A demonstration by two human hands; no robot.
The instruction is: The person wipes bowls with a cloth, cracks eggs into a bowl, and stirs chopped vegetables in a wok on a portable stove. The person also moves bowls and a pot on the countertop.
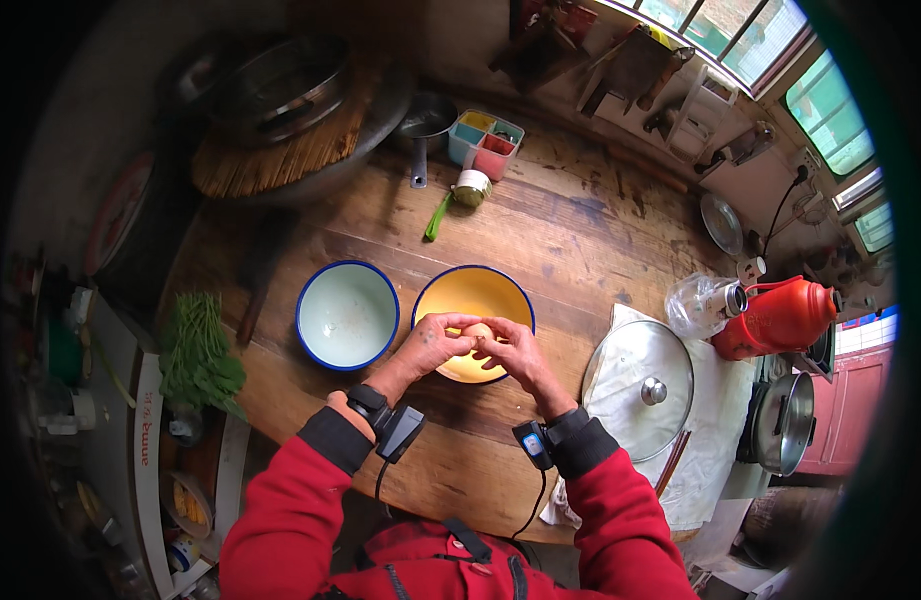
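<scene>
Both hands hold a brown egg (477, 330) above a yellow enamel bowl (471, 291) with a blue rim. The fingers of my left hand (432, 343) grip the egg from the left. My right hand (516, 352) has its fingertips on the egg's other side. The fingers hide part of the shell, so I cannot tell whether it is cracked. Left of the yellow bowl, apart from it, stands a white enamel bowl (348, 315) with a blue rim. A small drop or bubble shows on its bottom.
On the wooden table (565, 247), a glass lid (633, 382) and chopsticks (673, 461) lie right, near a red thermos (775, 319). Leafy greens (197, 352) are at the left. A small pan (424, 120), a compartment box (486, 142) and a jar (471, 189) stand farther back.
</scene>
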